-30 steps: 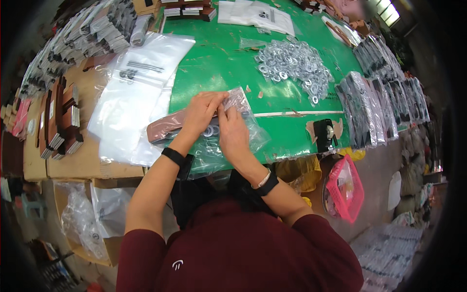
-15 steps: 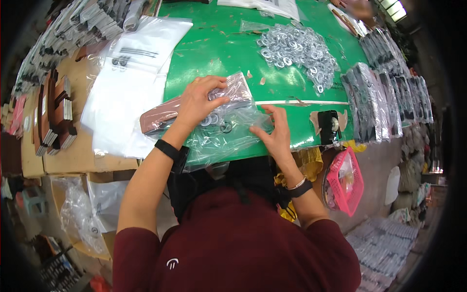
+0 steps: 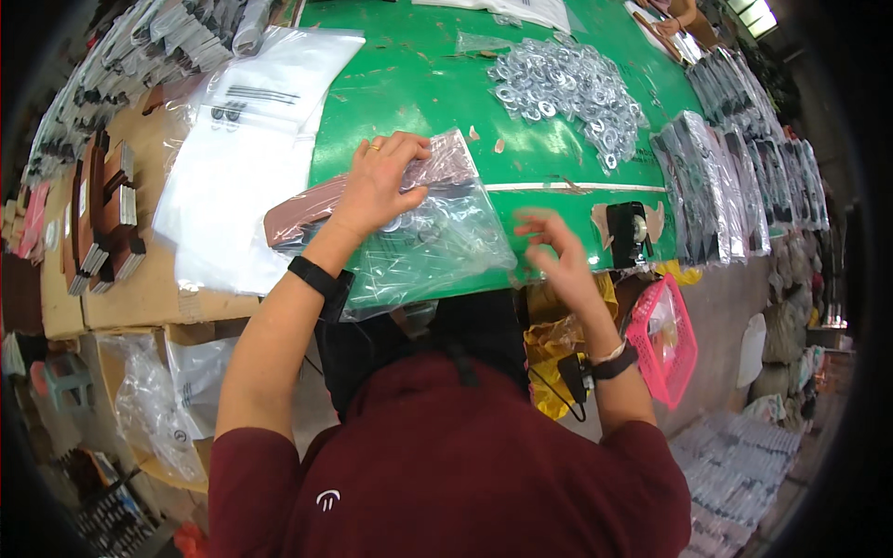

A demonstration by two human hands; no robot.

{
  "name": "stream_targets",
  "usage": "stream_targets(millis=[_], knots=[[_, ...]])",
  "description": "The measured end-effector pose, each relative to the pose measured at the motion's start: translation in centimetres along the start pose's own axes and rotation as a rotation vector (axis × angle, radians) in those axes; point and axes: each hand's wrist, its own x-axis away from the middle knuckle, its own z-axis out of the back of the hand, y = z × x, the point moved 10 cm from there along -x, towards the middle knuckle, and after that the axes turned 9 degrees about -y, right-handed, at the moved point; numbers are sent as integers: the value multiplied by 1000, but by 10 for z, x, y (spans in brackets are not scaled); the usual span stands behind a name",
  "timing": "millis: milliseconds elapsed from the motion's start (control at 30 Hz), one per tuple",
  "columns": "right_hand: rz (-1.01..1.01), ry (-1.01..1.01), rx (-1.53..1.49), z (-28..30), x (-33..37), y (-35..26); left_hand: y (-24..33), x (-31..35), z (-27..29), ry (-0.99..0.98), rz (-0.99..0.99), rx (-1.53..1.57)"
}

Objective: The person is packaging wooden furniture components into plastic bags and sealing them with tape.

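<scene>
The left hand (image 3: 379, 181) presses flat, fingers spread, on a clear plastic bag (image 3: 437, 237) lying on the green surface (image 3: 419, 84). The right hand (image 3: 555, 253) hovers open and empty just beside the bag's right edge.

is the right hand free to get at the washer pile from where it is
Probably yes: the right hand is empty and lifted off the bag, and only bare green table lies between it and the washer pile.

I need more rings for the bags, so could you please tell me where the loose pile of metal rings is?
In the head view the pile of metal rings lies on the green table, up and to the right of the left hand, beside the rows of packed bags.
</scene>
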Motion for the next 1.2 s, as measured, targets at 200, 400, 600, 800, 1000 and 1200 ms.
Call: stream_targets(millis=[200,400,600,800,1000,1200], knots=[[-220,28,405,-25,-27,22,-3,-1,-4,-82,16,-74],[-252,-130,-270,-24,-27,23,0,5,-6,-124,49,-105],[228,-50,599,-10,-35,-9,5,5,-10,-144,59,-94],[575,-18,797,-36,-59,-42,0,-6,-13,-128,29,-67],[539,-18,355,-45,-113,-51,-10,10,15,-61,11,-76],[305,-139,-157,-28,-137,27,3,-17,-40,-245,50,-97]])
